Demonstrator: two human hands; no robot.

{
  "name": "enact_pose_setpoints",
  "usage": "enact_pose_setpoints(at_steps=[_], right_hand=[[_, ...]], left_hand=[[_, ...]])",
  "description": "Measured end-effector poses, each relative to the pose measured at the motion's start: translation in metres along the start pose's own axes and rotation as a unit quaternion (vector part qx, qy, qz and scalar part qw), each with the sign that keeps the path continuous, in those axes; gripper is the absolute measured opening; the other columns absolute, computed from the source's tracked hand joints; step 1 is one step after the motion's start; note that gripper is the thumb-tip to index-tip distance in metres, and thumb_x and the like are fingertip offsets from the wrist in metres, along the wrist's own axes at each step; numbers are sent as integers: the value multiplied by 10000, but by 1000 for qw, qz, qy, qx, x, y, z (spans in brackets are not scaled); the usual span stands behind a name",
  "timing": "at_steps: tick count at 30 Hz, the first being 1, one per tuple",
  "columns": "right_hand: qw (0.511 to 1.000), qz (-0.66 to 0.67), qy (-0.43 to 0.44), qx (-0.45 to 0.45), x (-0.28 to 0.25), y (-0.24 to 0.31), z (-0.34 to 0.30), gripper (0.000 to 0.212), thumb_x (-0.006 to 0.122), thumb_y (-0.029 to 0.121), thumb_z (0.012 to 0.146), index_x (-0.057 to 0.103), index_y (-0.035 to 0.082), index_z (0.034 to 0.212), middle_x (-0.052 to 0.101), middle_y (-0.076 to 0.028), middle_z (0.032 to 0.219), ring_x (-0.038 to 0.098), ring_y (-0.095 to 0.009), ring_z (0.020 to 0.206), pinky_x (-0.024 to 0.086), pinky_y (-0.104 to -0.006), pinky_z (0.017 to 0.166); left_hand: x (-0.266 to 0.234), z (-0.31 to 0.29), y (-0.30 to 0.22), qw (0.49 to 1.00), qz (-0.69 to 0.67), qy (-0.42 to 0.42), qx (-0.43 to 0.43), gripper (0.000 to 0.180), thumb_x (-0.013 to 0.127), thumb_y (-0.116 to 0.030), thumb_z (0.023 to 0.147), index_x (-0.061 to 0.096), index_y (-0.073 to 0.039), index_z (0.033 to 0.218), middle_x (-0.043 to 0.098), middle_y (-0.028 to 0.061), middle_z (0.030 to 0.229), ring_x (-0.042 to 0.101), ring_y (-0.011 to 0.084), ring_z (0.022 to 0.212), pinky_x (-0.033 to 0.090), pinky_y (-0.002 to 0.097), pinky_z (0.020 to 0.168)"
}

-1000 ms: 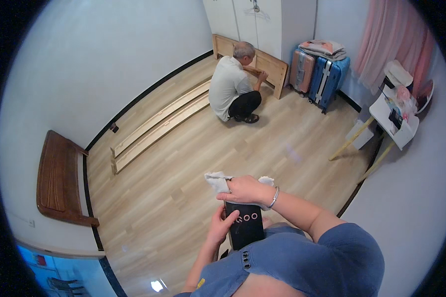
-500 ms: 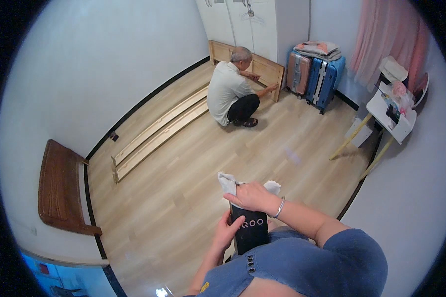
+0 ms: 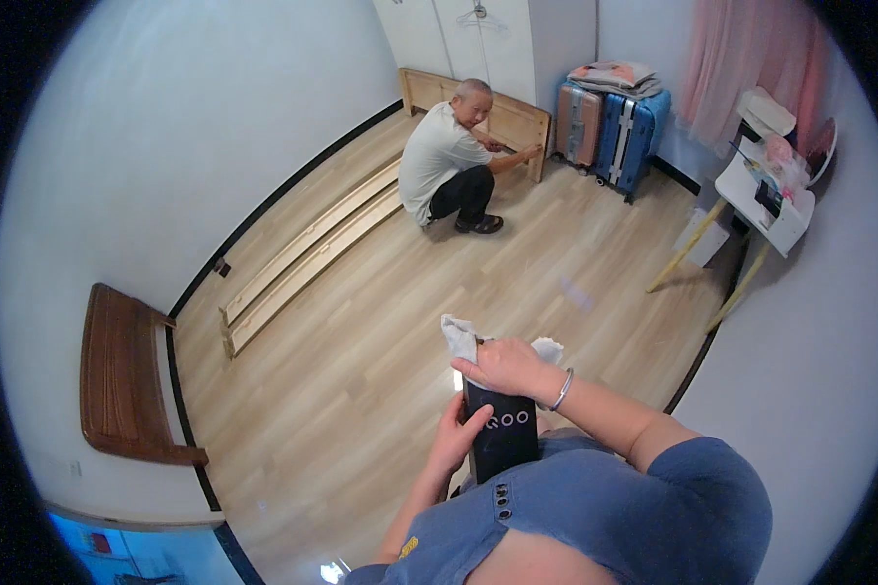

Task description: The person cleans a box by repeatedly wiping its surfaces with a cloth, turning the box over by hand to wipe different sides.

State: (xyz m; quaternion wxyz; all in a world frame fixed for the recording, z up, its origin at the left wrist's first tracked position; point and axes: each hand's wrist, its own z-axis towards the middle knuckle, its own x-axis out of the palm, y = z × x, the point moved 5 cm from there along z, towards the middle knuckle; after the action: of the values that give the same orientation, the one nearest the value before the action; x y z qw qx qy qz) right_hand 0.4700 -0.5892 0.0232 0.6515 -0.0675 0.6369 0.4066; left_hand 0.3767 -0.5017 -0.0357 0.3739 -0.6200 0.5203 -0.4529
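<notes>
Close in front of my body stands a black box [image 3: 502, 453] with pale lettering on its side. My left hand [image 3: 456, 434] grips its left side, the thumb lying across the front. At the top of the box, my right hand [image 3: 507, 369] is closed over a white cloth or tissue [image 3: 458, 337], which sticks out on both sides of the fingers. Part of the box's upper edge is hidden under this hand. A bracelet [image 3: 564, 390] circles my right wrist.
Across the room a person [image 3: 446, 161] squats, holding a wooden bed panel [image 3: 517, 125]. Two long wooden rails [image 3: 312, 258] lie on the floor. Suitcases [image 3: 626, 136] stand beside the wardrobe [image 3: 498, 49]. A small white table [image 3: 766, 210] is at right, a brown headboard [image 3: 127, 380] at left.
The squatting person has turned their head toward me. My hands and the box sit slightly farther right and higher in view, with my grip much the same.
</notes>
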Motion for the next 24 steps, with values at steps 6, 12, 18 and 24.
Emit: enact_pose_setpoints(at_steps=[6, 12, 18, 24], right_hand=[[997, 31, 60, -40, 8, 6, 6, 563, 359, 467, 823, 581, -14, 631, 565, -209, 597, 571, -357, 570, 468, -417, 530], [993, 43, 97, -58, 23, 20, 5, 595, 331, 487, 828, 579, -22, 645, 570, -210, 624, 568, -365, 573, 462, -422, 535], [977, 140, 159, 11, 62, 2, 3, 618, 340, 533, 815, 587, -26, 724, 567, -248, 691, 562, -388, 675, 450, -423, 635], [916, 383, 68, 101, 98, 22, -7, 536, 443, 467, 804, 498, -25, 1012, 566, -231, 904, 544, -344, 887, 423, -372, 769]], left_hand=[[-3, -8, 5, 1000, -12, 6, -2, 459, 620, -175, 754, 420, 25, 1116, 536, 90, 973, 506, 144, 875, 407, 266, 775], [-21, -21, 11, 999, -11, -42, 10, 469, 638, -173, 738, 425, 25, 1106, 539, 94, 968, 509, 146, 877, 413, 267, 766], [-44, -46, 19, 992, -64, -102, 24, 411, 630, -152, 738, 448, 17, 1066, 559, 75, 905, 534, 129, 816, 431, 252, 723], [-64, -68, 26, 976, -111, -180, 45, 301, 576, -129, 775, 454, 1, 1017, 555, 77, 883, 536, 125, 757, 444, 250, 662]])
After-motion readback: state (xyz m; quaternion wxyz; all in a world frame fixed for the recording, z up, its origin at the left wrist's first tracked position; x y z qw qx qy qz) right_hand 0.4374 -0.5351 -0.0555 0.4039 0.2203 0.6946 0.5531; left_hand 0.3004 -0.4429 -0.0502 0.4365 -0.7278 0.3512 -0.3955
